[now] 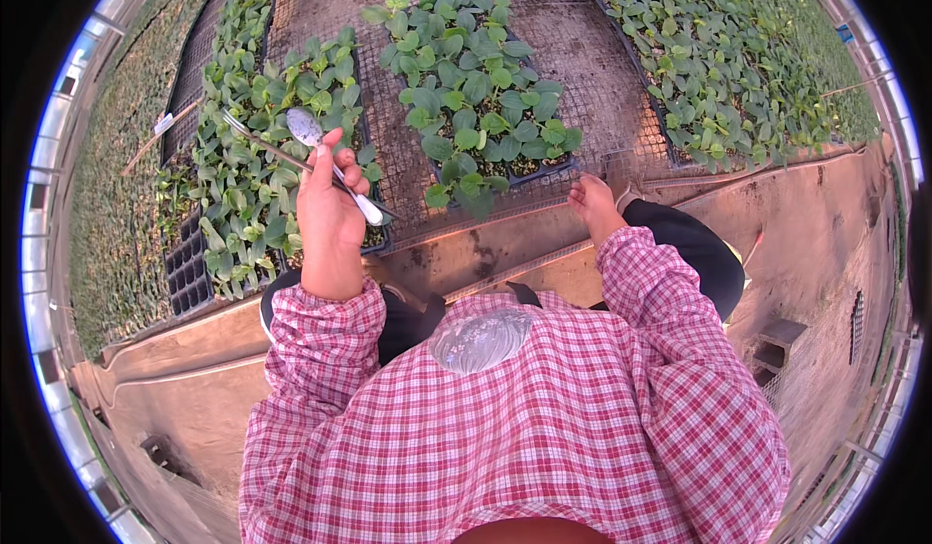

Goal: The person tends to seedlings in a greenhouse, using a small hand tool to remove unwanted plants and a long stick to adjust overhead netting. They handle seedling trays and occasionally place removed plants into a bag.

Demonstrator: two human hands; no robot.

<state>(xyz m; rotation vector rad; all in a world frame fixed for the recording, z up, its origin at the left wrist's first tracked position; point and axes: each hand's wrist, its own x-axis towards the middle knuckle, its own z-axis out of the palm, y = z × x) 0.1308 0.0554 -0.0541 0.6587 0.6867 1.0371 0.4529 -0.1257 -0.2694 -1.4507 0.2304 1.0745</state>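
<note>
My left hand is raised over the seedling trays on the left, its fingers closed around a metal spoon and a thin metal fork. The spoon's bowl looks dirty, and the two handles cross in the hand. My right hand hangs at the front edge of the bench, its fingers curled; whether something small is between them cannot be told. Just left of it stands a black tray of leafy green seedlings. Another group of seedlings grows in trays beneath my left hand.
Wire mesh forms the bench top between trays. An empty black cell tray lies at the left. Dense seedlings cover the right side. A tag on a stick leans at far left. A hollow block rests on the ground at right.
</note>
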